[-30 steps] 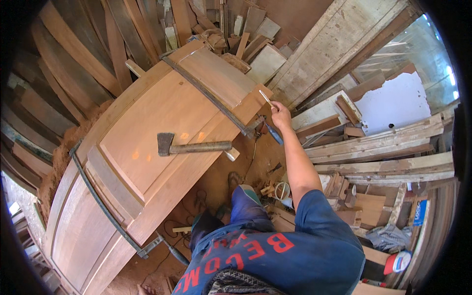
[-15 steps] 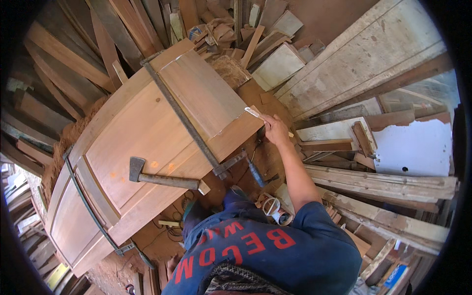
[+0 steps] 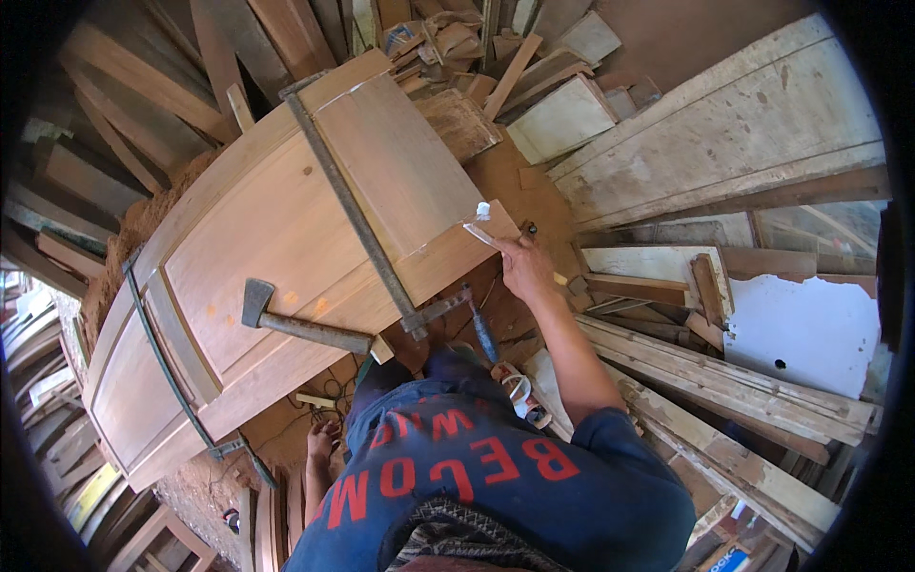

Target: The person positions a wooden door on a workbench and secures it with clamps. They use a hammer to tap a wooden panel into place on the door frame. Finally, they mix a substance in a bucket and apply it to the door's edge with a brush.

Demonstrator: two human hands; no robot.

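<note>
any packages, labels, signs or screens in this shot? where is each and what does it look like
Printed shirt back: bottom centre, dark blue cloth with large red block lettering.
Small package: bottom right edge among the planks, blue with white print, mostly cut off.
No screens or signs show.

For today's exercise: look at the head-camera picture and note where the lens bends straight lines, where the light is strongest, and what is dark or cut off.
Head view: fisheye bends the door edges and the planks toward the rim; black corners cut the picture off. Brightest spot is the white sheet at right; the hammer casts only a soft shadow. The right hand with its stick is sharp; the left hand is hidden.
</note>
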